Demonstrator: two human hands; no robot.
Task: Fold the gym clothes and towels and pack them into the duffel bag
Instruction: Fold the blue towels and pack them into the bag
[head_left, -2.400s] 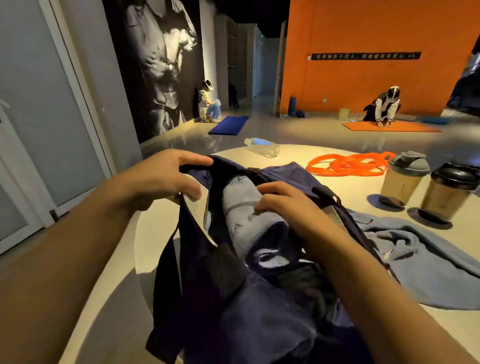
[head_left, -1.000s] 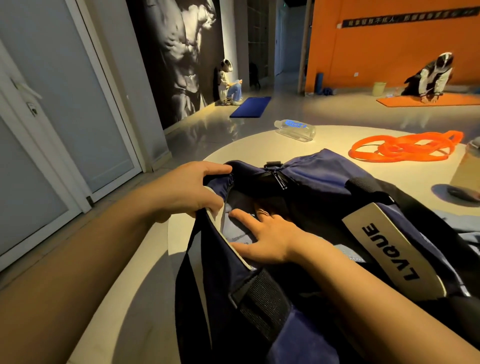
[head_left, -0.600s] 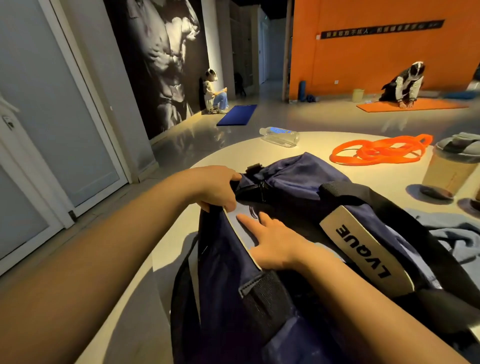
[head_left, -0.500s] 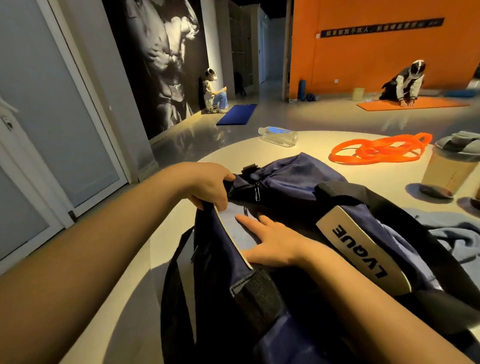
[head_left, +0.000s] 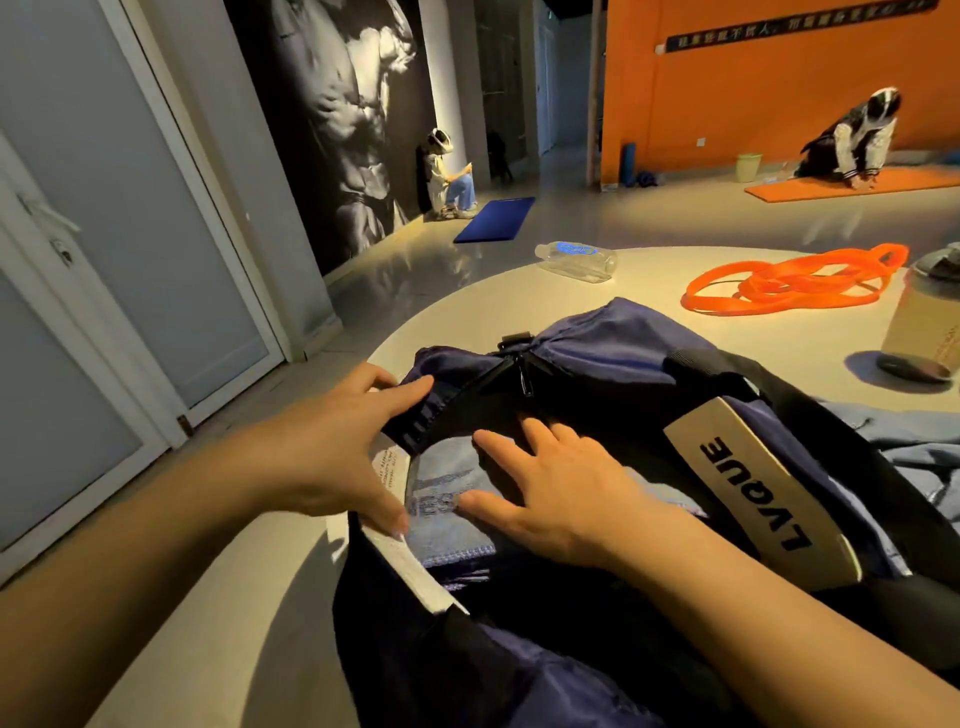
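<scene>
The navy duffel bag (head_left: 613, 353) lies at the near edge of the round tabletop (head_left: 649, 270), its zip open, and a folded pale blue towel (head_left: 447, 499) already sits inside the mouth. The right hand (head_left: 550, 493) lies flat on that towel with fingers straight and spread, pressing it down rather than gripping anything. The left hand (head_left: 332, 447) holds back the bag's near rim, thumb and fingers closed on the fabric to keep the opening wide. So at least one item is packed (what lies deeper in the bag is too dark to tell). Packing looks unfinished: a blue-grey cloth (head_left: 914, 457) lies loose and unfolded beyond the bag at the right edge of the tabletop. Further out lie an orange band (head_left: 795, 283), a clear bottle (head_left: 576, 257) on its side, and a shaker cup (head_left: 924, 322).
</scene>
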